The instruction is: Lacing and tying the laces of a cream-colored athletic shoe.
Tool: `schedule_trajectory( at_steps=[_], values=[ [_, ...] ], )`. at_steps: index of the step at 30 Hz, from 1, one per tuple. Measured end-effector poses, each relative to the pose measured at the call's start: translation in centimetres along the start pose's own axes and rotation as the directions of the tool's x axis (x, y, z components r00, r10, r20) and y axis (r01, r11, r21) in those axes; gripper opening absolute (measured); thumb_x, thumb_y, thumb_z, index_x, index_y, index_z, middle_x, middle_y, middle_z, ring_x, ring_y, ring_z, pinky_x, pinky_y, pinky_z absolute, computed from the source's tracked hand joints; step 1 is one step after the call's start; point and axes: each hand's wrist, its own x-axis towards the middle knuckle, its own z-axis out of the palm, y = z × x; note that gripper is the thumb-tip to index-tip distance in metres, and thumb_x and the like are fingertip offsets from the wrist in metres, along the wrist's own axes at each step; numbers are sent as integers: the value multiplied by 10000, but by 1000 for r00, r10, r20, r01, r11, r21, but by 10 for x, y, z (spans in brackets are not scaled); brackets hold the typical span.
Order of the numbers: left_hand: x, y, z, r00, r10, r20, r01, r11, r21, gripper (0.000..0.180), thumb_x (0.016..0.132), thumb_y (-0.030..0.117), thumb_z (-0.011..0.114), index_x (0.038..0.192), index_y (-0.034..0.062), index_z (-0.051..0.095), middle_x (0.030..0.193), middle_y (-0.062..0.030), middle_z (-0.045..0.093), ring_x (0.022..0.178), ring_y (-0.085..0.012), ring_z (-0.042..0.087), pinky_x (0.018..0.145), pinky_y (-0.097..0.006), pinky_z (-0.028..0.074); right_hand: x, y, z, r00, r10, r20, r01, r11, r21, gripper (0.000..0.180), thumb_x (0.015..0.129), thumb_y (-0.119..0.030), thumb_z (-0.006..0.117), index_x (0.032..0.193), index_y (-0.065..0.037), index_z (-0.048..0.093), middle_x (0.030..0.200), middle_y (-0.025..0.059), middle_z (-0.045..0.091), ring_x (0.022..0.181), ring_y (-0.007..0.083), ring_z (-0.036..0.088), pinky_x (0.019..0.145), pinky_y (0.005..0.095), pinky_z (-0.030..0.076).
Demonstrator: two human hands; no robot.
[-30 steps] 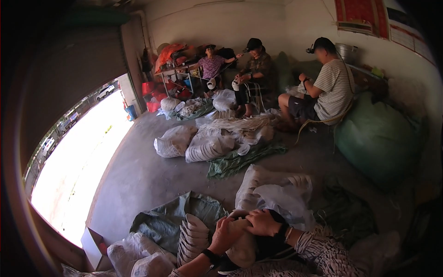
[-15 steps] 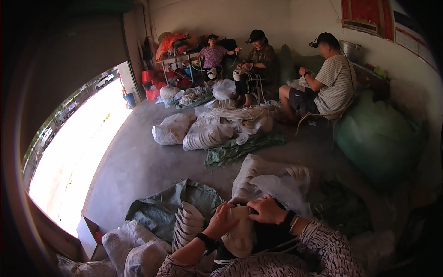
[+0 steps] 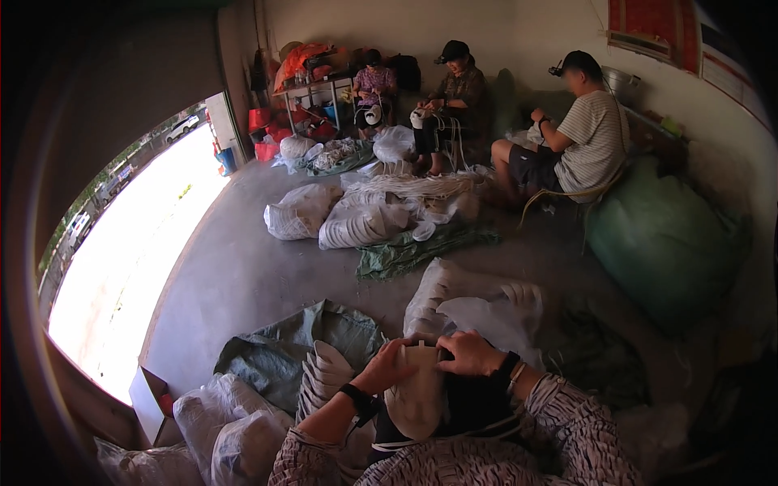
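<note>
While a pale stack (image 3: 322, 379) sits nearby, both hands (image 3: 385, 369) grip a cream piece (image 3: 415, 405)

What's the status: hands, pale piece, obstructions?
Left hand, right hand holding upper end of pale piece. Piece between forearms, in front of torso. Stacked pale pieces near left forearm; only hands overlap the work.

Grey flr (image 3: 235, 259): grn sheets (image 3: 405, 257) + clr bags (image 3: 298, 214) w/ stacked wht pcs (image 3: 361, 225).
</note>
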Motion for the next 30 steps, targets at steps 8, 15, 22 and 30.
schedule_trajectory(
  at_steps=[8, 15, 22, 30],
  values=[
    [-18, 21, 34, 969, -25, -244, 75, 978, 197, 586, 722, 285, 696, 1225, 111, 450, 1354, -223, 369, 1241, -390, 392, 977, -441, 386, -7, 15, 17, 987, -91, -135, 102, 991, 81, 370, 748, -355, 639, 999, -86, 594, 976, 124, 633, 972, 295, 580, 858, 418, 401],
    [-20, 13, 34, 951, -24, -308, 69, 989, 134, 583, 705, 285, 706, 1209, 116, 466, 1349, -217, 382, 1229, -390, 407, 970, -431, 392, -4, 15, 22, 990, -81, -112, 101, 977, 189, 361, 773, -296, 628, 1053, -70, 593, 1011, 129, 627, 1004, 290, 569, 881, 405, 396],
    [-27, 14, 30, 959, 33, -281, 15, 986, 166, 576, 691, 241, 721, 1193, 107, 472, 1330, -233, 393, 1240, -384, 390, 990, -426, 374, -8, 9, 21, 986, -117, -116, 139, 970, 198, 374, 770, -251, 624, 1096, -72, 588, 1006, 132, 633, 970, 304, 585, 871, 416, 412],
    [-11, 23, 24, 949, -15, -316, 57, 991, 125, 523, 695, 211, 702, 1145, 81, 470, 1287, -224, 412, 1234, -371, 394, 992, -417, 369, 7, 11, 1, 995, -49, -84, 76, 931, 358, 346, 746, -186, 665, 1050, -30, 606, 972, 167, 638, 894, 350, 598, 808, 389, 471]
  ],
)
